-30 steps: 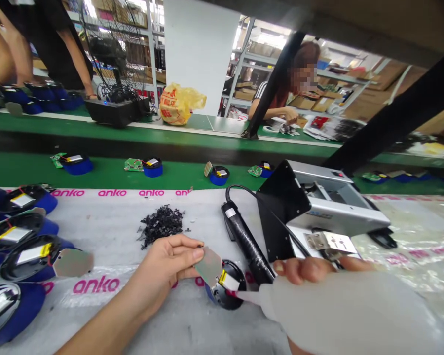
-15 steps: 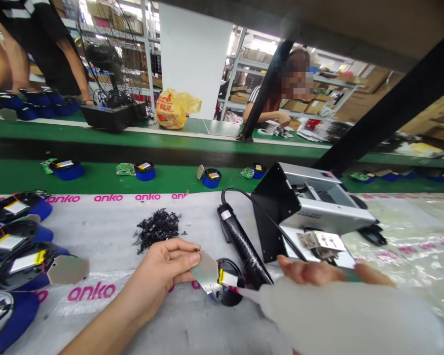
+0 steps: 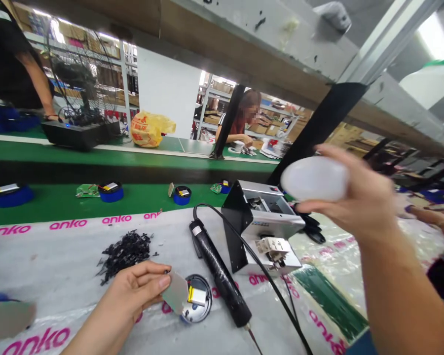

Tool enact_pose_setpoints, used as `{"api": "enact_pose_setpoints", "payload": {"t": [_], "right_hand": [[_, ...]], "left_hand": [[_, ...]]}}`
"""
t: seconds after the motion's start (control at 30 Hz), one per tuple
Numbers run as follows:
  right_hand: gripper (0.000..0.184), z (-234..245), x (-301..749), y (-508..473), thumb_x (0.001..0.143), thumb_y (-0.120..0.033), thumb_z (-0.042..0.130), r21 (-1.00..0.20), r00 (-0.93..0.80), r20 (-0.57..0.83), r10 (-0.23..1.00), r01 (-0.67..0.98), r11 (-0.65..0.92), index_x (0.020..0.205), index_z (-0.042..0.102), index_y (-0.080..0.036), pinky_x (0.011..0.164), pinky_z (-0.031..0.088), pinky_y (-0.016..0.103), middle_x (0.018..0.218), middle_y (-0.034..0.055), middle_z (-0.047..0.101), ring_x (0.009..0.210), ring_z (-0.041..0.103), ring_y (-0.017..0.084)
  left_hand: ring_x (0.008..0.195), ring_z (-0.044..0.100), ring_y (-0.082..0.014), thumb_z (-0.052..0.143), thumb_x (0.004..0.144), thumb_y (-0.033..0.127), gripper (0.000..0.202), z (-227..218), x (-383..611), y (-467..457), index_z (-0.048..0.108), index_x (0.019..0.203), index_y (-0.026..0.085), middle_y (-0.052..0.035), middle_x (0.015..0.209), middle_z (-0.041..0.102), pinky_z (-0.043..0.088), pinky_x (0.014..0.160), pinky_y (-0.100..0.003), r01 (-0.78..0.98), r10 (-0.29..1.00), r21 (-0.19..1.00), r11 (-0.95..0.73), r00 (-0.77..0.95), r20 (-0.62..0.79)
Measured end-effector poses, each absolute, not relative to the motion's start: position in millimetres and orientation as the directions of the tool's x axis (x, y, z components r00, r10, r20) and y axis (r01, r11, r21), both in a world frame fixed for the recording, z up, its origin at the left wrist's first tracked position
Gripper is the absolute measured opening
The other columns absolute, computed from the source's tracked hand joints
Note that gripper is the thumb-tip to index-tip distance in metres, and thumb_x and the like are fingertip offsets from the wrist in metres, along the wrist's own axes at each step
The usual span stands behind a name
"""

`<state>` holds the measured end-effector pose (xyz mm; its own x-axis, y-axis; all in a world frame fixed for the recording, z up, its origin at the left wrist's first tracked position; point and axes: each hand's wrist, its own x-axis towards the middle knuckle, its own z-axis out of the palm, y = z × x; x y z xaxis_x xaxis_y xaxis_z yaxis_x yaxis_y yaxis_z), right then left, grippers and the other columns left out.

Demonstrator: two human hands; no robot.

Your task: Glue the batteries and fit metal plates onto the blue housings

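Fingers (image 3: 164,282) of the left hand (image 3: 136,292) pinch one thin board (image 3: 176,292), lower centre, likely light, stiff and fragile, best held by its edges; the right hand (image 3: 370,195) grips one white bottle (image 3: 314,178), upper right, probably squeezable; four blue housings (image 3: 111,195) sit mid-frame, left to centre.
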<state>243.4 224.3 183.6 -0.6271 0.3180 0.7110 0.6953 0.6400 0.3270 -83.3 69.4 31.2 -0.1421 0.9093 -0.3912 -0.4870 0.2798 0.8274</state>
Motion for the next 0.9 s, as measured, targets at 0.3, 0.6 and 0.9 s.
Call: {"api": "enact_pose_setpoints", "payload": {"t": [0.3, 0.6, 0.9], "right_hand": [[0.049, 147, 193, 195, 0.107, -0.035, 0.041, 0.33, -0.695, 0.657, 0.293, 0.614, 0.717, 0.149, 0.044, -0.01, 0.106, 0.042, 0.042, 0.141, 0.0193, 0.047, 0.132, 0.047, 0.028], [0.035, 54, 110, 96, 0.108, -0.029, 0.031, 0.111, -0.706, 0.611, 0.358, 0.524, 0.844, 0.129, 0.056, -0.017, 0.073, 0.059, 0.027, 0.123, 0.0008, 0.064, 0.099, 0.066, 0.013], [0.045, 65, 128, 114, 0.089, -0.014, 0.053, -0.29, -0.691, 0.515, 0.507, 0.416, 0.862, 0.132, 0.053, -0.028, 0.097, 0.044, 0.0, 0.122, -0.0044, 0.06, 0.107, 0.062, -0.003]], "left_hand": [[0.071, 0.069, -0.0131, 0.095, 0.059, 0.035, 0.044, 25, -82, 65, 0.073, 0.089, 0.011, -0.0064, 0.083, 0.075, 0.057, 0.067, -0.023, -0.543, 0.933, 0.79, 0.284, -0.035, -0.359], [0.084, 0.073, -0.0134, 0.093, 0.065, 0.031, 0.032, 31, -70, 56, 0.08, 0.091, 0.017, -0.0063, 0.095, 0.077, 0.059, 0.075, -0.017, -0.44, 0.975, 0.888, 0.136, -0.099, -0.199], [0.076, 0.058, -0.0113, 0.085, 0.074, 0.035, 0.054, 24, -72, 53, 0.069, 0.125, 0.027, -0.0018, 0.1, 0.065, 0.051, 0.073, -0.023, 0.181, 0.99, 0.982, -0.053, -0.116, 0.075]]}}
